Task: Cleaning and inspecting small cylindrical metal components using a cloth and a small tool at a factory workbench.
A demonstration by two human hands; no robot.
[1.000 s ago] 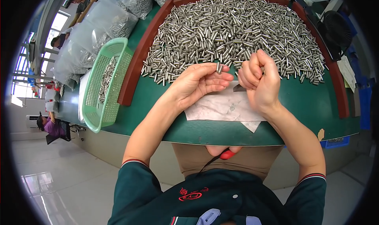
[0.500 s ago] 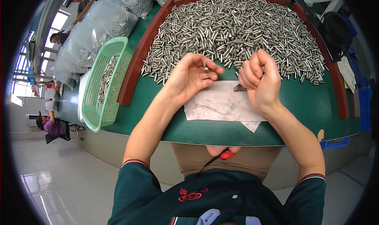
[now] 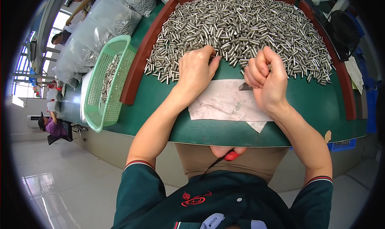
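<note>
Nearest: your dark green shirt (image 3: 236, 197) with its red-and-white trimmed sleeves, then the near edge of the dark green tabletop (image 3: 200, 136). On it, ahead of you, lies a flat, creased, pinkish-white cloth (image 3: 224, 104), faintly stained, one corner pointing toward you.

Your right hand (image 3: 268, 78) is above the cloth's far right part, fingers curled into a loose fist. A flat, dark grey metal strip (image 3: 244, 87) juts from its left side, over the cloth; the fist is closed around the rest. Whether it encloses anything else, cannot tell.

Your left hand (image 3: 195, 66) is palm down at the near edge of the pile of short, shiny, silver metal cylinders (image 3: 244, 28). Thumb and index finger stand slightly apart; the other fingertips are hidden beneath the hand. Cannot tell whether it has hold of a cylinder.

The pile spreads beyond both hands, bounded left, right and far by a reddish-brown raised border (image 3: 132, 82). Left, just outside the border: a pale green perforated plastic basket (image 3: 96, 122), more cylinders lying within. Right, outside the border: a black round fan (image 3: 342, 30). Far left: bulging clear plastic bags (image 3: 110, 20) of cylinders.
</note>
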